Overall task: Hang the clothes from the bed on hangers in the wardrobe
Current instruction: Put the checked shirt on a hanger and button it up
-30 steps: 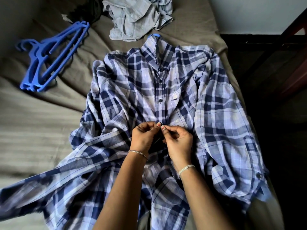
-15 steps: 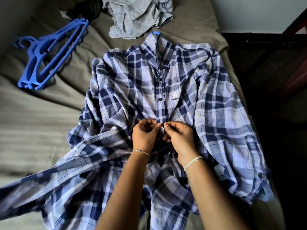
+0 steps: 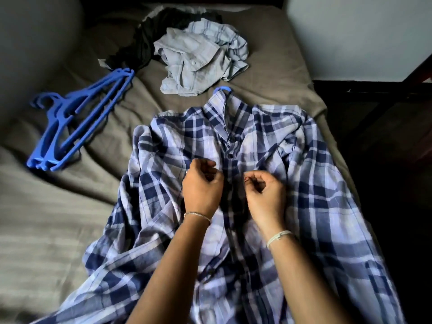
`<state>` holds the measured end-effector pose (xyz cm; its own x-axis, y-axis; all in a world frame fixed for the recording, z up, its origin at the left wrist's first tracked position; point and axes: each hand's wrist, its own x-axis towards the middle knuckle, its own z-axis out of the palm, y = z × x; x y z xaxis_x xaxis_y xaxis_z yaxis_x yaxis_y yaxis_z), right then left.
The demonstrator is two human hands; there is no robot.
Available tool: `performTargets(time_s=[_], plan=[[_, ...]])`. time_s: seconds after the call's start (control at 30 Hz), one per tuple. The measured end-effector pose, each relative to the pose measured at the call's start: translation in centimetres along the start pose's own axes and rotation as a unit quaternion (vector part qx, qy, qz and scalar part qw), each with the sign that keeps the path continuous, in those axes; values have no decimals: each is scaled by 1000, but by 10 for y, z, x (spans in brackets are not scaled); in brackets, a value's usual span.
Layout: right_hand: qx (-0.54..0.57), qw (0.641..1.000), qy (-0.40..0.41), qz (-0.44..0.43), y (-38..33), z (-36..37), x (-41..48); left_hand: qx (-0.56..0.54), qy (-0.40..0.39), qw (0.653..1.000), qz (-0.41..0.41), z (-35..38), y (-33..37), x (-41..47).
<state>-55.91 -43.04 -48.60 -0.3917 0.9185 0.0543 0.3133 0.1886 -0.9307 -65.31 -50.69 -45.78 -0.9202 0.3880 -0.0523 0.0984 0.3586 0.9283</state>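
Observation:
A blue and white plaid shirt (image 3: 268, 160) lies spread face up on the bed (image 3: 51, 230). The blue hook of a hanger (image 3: 223, 89) sticks out at its collar. My left hand (image 3: 202, 185) and my right hand (image 3: 265, 195) hover just over the shirt's chest, one on each side of the button placket. Their fingers are loosely curled and hold nothing. Two buttons near the collar look fastened. The view is slightly blurred.
A stack of blue plastic hangers (image 3: 77, 122) lies on the bed to the left. A crumpled grey shirt (image 3: 201, 59) and a dark garment (image 3: 145, 40) lie beyond the collar. Dark wooden furniture (image 3: 378, 118) stands past the bed's right edge.
Both hands were pinching the placket together at one button. They have let go and moved apart, and the view has tilted up the bed.

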Motion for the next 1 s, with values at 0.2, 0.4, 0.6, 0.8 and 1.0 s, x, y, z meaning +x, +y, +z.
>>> performTargets(time_s=[0.2, 0.4, 0.6, 0.8, 1.0], plan=[[-119, 991, 10, -63, -27, -8, 79, 79, -17, 996, 28, 9, 18, 77], [-296, 937, -4, -187, -24, -17, 174, 188, -40, 977, 94, 21, 20, 151], [-483, 853, -130, -150, -10, -11, 219, 251, -108, 961, 37, 26, 7, 197], [-472, 850, -180, -147, -18, -17, 237, 318, -154, 934, 54, 11, 4, 205], [-343, 910, -167, -162, -33, -21, 267, 394, -128, 906, 92, 8, 24, 220]])
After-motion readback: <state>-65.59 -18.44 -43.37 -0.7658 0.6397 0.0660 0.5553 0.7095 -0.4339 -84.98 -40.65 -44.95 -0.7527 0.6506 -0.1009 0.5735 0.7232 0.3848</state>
